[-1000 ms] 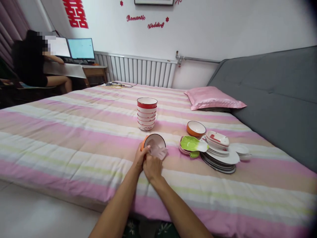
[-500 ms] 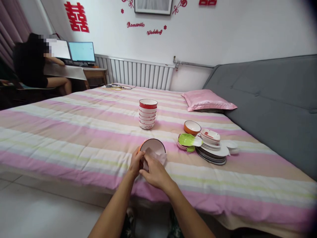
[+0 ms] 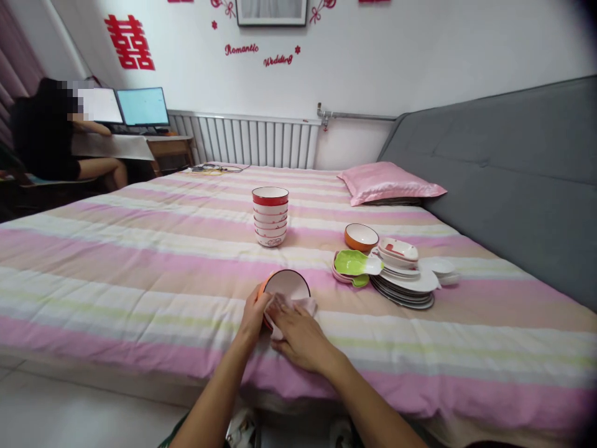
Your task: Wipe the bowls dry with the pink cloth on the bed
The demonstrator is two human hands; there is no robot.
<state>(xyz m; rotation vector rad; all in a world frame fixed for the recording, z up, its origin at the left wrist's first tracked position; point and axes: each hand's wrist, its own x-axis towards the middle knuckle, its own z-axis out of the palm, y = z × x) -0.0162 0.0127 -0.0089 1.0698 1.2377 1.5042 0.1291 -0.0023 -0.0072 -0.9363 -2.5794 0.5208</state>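
Observation:
My left hand (image 3: 253, 314) grips the left side of an orange bowl (image 3: 290, 284) with a white inside and dark rim, tilted above the bed's near edge. Pressed against the bowl's near inner side is a pale pink cloth (image 3: 305, 305), with my right hand (image 3: 302, 336) closed over it. Part of the cloth drapes over the rim, and my fingers hide the bowl's lower part. Farther off stands a stack of white patterned bowls (image 3: 270, 225) topped by a red-banded one. To the right sits another orange bowl (image 3: 361, 238).
Right of my hands lie a green leaf-shaped dish (image 3: 352, 262), a pile of plates (image 3: 401, 297) and small oval dishes (image 3: 398, 249) on the striped bedspread (image 3: 163, 261). A pink pillow (image 3: 392, 180) rests by the grey headboard (image 3: 504, 168). A person (image 3: 46, 137) sits at a desk back left.
My right hand has flattened and moved slightly down and right with the cloth, which now hangs over the bowl's near rim. The camera view has shifted a little.

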